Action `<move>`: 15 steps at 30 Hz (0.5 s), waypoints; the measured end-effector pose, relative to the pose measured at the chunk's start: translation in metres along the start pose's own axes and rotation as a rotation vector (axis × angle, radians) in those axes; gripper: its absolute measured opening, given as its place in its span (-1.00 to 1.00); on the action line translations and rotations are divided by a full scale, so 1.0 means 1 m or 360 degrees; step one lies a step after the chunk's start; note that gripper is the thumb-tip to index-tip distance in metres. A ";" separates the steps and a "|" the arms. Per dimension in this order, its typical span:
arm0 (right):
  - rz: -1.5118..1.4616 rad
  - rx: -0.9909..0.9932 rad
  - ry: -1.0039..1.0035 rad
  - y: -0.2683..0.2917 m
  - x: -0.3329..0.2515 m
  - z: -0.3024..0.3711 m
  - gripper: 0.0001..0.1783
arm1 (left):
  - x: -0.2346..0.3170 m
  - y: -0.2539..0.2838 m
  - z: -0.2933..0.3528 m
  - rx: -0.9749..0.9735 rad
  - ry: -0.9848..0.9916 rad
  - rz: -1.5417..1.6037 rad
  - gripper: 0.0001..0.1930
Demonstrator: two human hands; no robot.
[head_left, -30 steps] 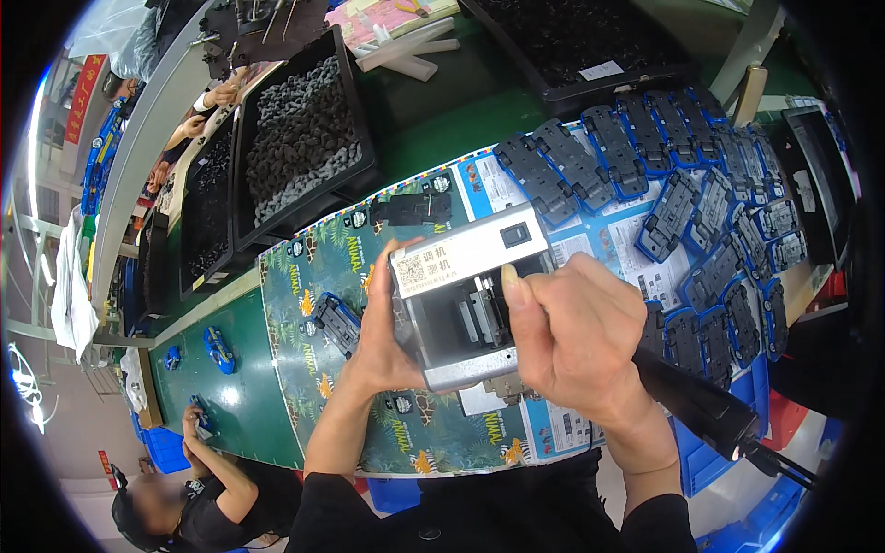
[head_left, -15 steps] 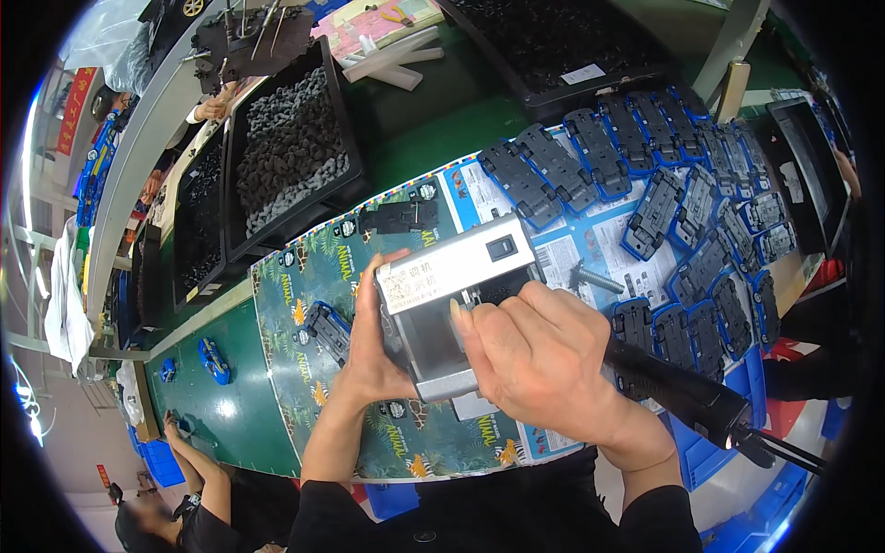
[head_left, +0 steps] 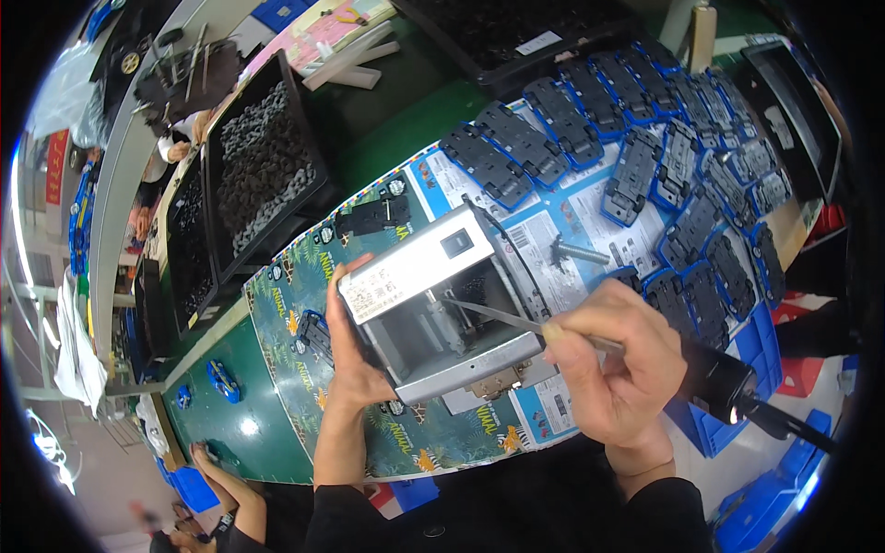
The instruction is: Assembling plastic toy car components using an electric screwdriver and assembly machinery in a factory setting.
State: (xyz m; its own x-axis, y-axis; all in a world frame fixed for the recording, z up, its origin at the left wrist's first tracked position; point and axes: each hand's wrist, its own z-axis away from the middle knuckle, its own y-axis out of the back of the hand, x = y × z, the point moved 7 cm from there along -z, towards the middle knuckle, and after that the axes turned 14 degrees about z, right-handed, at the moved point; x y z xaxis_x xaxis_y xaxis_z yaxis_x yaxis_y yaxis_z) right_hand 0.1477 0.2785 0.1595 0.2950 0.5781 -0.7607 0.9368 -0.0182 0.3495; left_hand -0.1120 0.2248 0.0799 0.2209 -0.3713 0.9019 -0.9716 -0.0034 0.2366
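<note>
My left hand [head_left: 358, 373] is wrapped round the left side of a silver and black box-shaped machine [head_left: 415, 253] with a rocker switch on top. The machine sits tilted, its open chamber towards me; small metal parts show inside. My right hand [head_left: 627, 355] is closed on a thin, tapering metal tool [head_left: 502, 316], pinched between thumb and fingers. Its tip reaches into the chamber, close to a small metal rod. A black cylindrical tool with a cable [head_left: 724, 382] shows just behind the right hand; whether it joins the thin tool is hidden.
Several blue toy-car bodies with black undersides [head_left: 636, 175] lie upside down at right. A large bolt [head_left: 581, 252] is behind the machine. A black plate-like part [head_left: 373, 217] lies on the printed mat. Black bins [head_left: 313, 175] of small grey parts stand left. A co-worker's arm [head_left: 235, 498] shows lower left.
My right hand has drawn back to the right from the chamber, so the thin metal tool and the inside now show. The left hand keeps its hold on the machine. The view has shifted slightly.
</note>
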 end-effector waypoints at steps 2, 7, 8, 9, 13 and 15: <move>0.0053 0.0005 -0.0002 0.005 0.004 0.011 -0.80 | -0.002 -0.001 -0.003 0.0035 0.0064 -0.0083 0.58; 0.0088 -0.0001 0.0143 0.004 -0.013 0.029 -0.75 | -0.002 0.006 0.007 0.0256 0.0156 -0.0014 0.53; 0.0096 -0.0009 0.0138 0.003 -0.015 0.031 -0.79 | -0.002 0.007 0.007 0.0246 0.0154 -0.0015 0.53; 0.0131 -0.0025 0.0158 0.003 -0.018 0.033 -0.81 | 0.001 0.005 0.007 0.0189 0.0109 -0.0086 0.53; 0.0194 -0.0066 0.0218 0.002 -0.025 0.036 -0.81 | 0.005 0.002 0.007 0.0125 0.0019 -0.0057 0.54; 0.0207 -0.0029 0.0246 0.006 -0.026 0.036 -0.75 | 0.009 -0.001 0.005 0.0104 -0.0011 -0.0078 0.54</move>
State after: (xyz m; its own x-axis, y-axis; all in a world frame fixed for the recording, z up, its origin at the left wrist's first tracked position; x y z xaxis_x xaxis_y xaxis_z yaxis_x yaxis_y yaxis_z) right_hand 0.1520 0.2335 0.1617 0.3796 0.6903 -0.6160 0.8887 -0.0871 0.4500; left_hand -0.1099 0.2169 0.0859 0.2682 -0.3755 0.8872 -0.9631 -0.0823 0.2563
